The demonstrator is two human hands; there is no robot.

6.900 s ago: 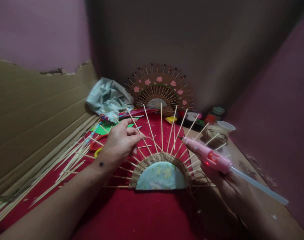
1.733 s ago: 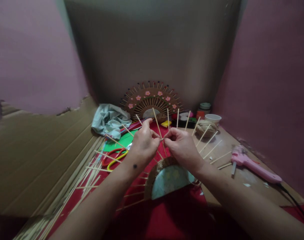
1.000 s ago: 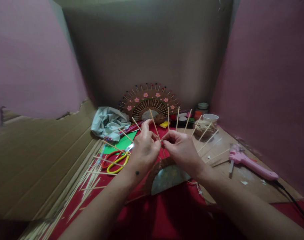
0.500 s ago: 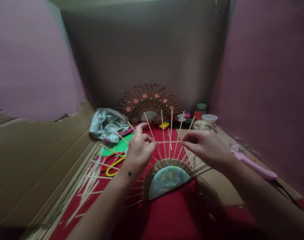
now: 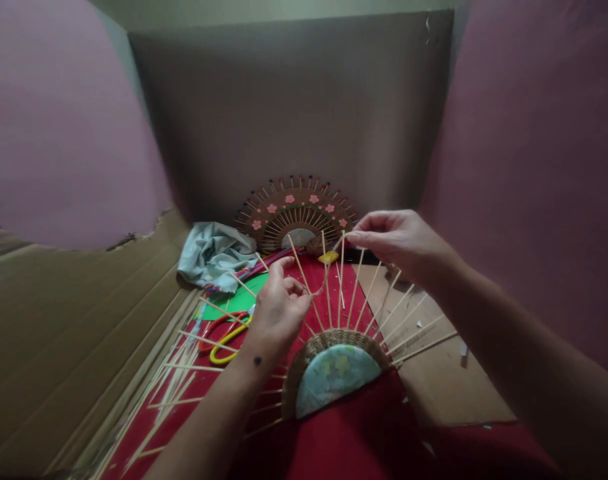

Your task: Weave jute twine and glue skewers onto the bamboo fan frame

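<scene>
A half-round fan frame lies before me, with a pale blue flowered centre [image 5: 339,377], a woven twine band [image 5: 334,339] round it and thin wooden sticks [image 5: 356,293] spreading outward. My left hand [image 5: 281,303] is closed, thumb and finger pinching a thin twine [image 5: 327,267] beside one of the upper sticks. Higher up and to the right, my right hand [image 5: 391,233] pinches the same twine near the tip of another stick. Between the hands the twine slants upward, slightly slack, among the sticks. The left forearm covers some left-side sticks.
Behind stands another fan with pink flowers [image 5: 299,200]. To the left are scissors with red and yellow handles [image 5: 229,337], a green sheet [image 5: 234,297], a crumpled cloth [image 5: 214,250] and loose sticks [image 5: 169,393]. Cardboard [image 5: 434,393] lies right; a yellow object [image 5: 329,257] sits behind the sticks.
My right hand has moved up and left, so the twine, level and taut across the sticks before, now slants upward. The left hand stays nearly in place. My right arm now hides the white cup.
</scene>
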